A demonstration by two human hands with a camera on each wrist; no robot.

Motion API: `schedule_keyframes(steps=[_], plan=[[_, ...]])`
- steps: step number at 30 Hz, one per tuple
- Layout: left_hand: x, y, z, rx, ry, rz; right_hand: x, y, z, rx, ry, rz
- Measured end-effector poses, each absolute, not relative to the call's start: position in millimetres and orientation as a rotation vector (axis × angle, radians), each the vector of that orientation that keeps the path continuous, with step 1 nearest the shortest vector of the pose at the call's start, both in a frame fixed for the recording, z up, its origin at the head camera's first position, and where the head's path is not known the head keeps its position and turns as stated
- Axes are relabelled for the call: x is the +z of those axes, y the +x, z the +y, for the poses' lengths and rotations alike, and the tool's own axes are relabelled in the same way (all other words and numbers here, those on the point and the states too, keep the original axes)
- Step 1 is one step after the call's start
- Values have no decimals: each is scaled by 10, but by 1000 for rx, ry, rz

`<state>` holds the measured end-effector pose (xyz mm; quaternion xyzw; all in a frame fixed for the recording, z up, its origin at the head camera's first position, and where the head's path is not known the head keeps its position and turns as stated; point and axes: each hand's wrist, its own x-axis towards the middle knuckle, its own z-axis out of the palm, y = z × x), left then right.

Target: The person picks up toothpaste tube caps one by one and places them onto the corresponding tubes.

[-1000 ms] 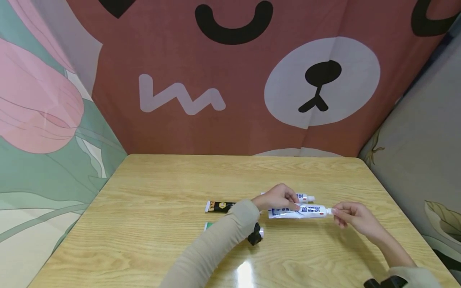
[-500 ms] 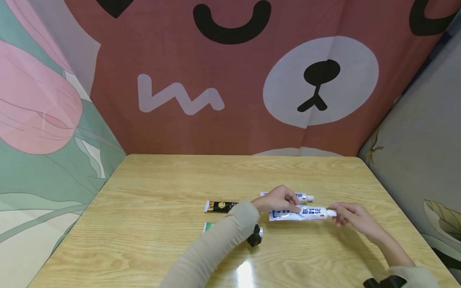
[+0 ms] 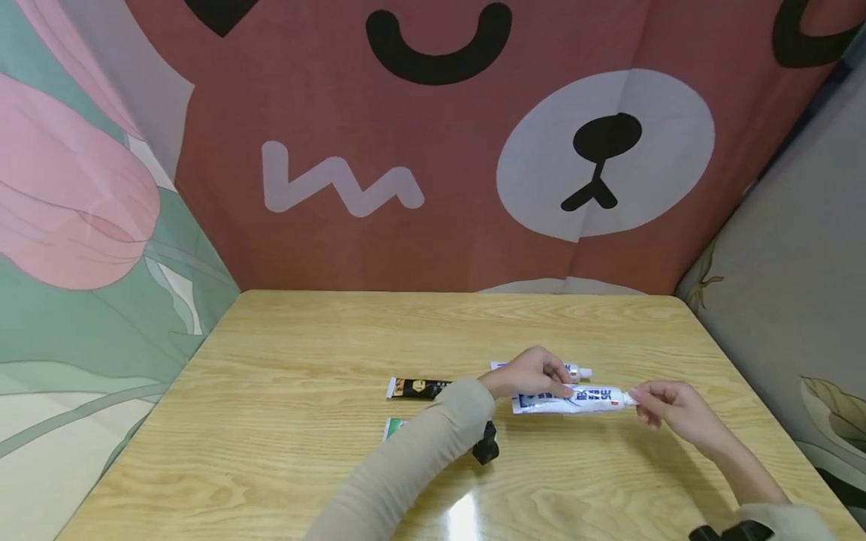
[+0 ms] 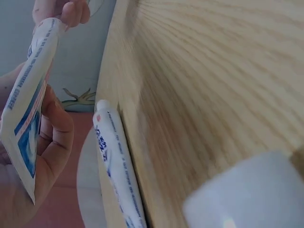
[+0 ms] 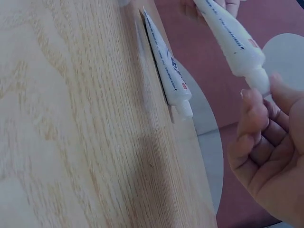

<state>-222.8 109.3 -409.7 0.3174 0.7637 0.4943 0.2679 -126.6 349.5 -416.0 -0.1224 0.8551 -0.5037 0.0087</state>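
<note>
A white and blue toothpaste tube is held above the table, roughly level, its capped end to the right. My left hand grips it near the flat crimped end. At the other end, my right hand pinches the white cap between thumb and fingers. Just behind lies a second, similar white toothpaste tube flat on the table, partly hidden by my left hand in the head view; its cap is on.
Left of the hands lies a black tube with yellow print. Nearer, a tube with a green end is mostly covered by my left sleeve. The wooden table meets a printed cloth at the back.
The held tube has shifted slightly right with both hands, and its printed face has tilted. My right fingers have changed their hold at the cap. The tubes on the table stay put.
</note>
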Motion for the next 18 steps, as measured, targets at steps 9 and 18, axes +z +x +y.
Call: schedule_keyframes(steps=[9,18], plan=[[-4082,-2215,1124,1336,858,2050,-4139,-1234,3514,-1555,-448,2717],[-4067,-2172,1098,1347,851,2042,-4077,-1194,3515,-1570,-359,2668]])
